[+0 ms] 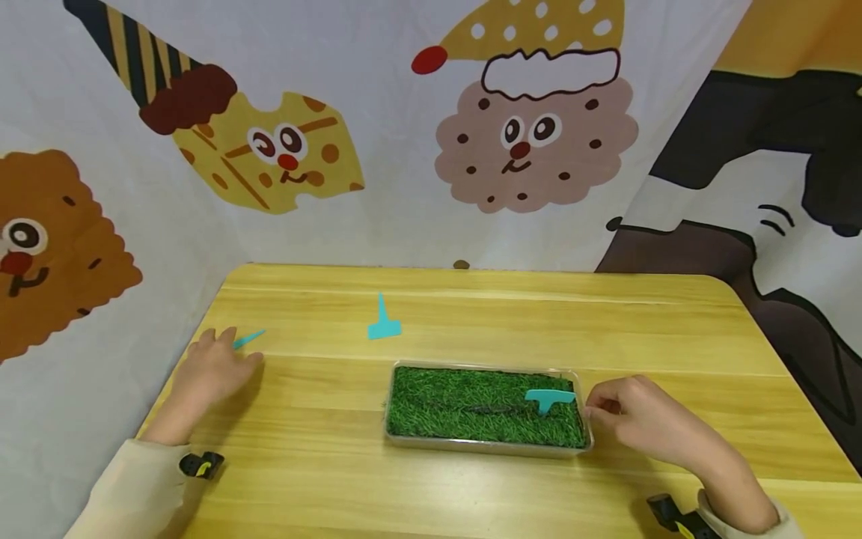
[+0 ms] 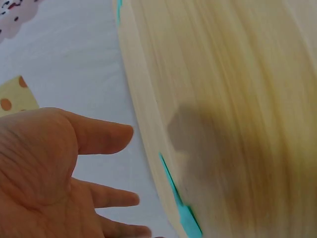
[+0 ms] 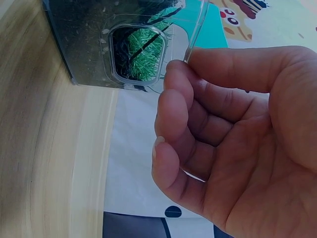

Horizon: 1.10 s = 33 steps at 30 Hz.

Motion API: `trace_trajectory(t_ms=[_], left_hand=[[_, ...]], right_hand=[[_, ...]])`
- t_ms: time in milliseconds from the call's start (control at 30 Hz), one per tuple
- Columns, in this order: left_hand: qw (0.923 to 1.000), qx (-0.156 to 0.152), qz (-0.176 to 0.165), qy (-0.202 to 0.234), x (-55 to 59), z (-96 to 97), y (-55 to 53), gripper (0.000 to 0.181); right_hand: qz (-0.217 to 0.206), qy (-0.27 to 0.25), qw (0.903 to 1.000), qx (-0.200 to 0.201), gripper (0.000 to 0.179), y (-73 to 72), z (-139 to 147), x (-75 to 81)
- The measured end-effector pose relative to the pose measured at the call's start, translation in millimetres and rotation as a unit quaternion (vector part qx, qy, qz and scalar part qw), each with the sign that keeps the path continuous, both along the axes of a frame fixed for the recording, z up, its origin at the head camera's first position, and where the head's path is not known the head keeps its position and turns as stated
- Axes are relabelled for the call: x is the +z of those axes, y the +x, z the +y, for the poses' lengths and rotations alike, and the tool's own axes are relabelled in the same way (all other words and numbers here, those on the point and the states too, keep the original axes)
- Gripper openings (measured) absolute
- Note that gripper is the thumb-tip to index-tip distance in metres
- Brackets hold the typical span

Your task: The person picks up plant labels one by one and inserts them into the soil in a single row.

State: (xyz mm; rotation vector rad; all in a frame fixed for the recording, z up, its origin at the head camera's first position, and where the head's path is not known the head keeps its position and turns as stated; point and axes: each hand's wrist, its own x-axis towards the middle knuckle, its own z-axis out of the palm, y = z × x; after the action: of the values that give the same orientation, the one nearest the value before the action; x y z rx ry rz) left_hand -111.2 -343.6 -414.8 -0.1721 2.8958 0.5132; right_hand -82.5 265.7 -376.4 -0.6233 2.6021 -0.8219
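Observation:
A clear plastic box [image 1: 485,447] lined with green artificial grass [image 1: 458,385] sits on the table. One teal T-shaped plant label [image 1: 551,398] stands in the grass near its right end. At that end my right hand [image 1: 643,423] pinches the box rim between thumb and index finger, the other fingers curled in the right wrist view. My left hand [image 1: 212,368] hovers with spread fingers over a second teal label [image 1: 249,339] near the table's left edge. In the left wrist view this label [image 2: 189,219] lies on the wood, apart from the thumb and visible fingers.
A third teal label [image 1: 384,328] lies flat on the wooden table [image 1: 471,494], behind the box. A white cloth [image 1: 397,150] with cartoon prints hangs behind the table and along its left side.

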Motion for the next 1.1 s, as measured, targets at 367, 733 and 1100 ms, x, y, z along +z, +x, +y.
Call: trace_trajectory(t_ms=[367, 733, 1100], left_hand=[[0.9991, -0.021, -0.038, -0.003, -3.8, -17.6, -9.6, 0.063], [0.9981, -0.061, -0.001, -0.007, -10.0, -21.8, -16.9, 0.031], [0.9859, -0.146, 0.054, 0.062, -10.2, -27.9, -21.3, 0.026]], right_hand=[[-0.013, 0.0, 0.9999, -0.004, 0.017, 0.4, 0, 0.7], [-0.02, 0.005, 0.9998, -0.007, 0.015, 0.5, 0, 2.3], [-0.017, 0.005, 0.9998, -0.006, 0.015, 0.6, 0, 1.8]])
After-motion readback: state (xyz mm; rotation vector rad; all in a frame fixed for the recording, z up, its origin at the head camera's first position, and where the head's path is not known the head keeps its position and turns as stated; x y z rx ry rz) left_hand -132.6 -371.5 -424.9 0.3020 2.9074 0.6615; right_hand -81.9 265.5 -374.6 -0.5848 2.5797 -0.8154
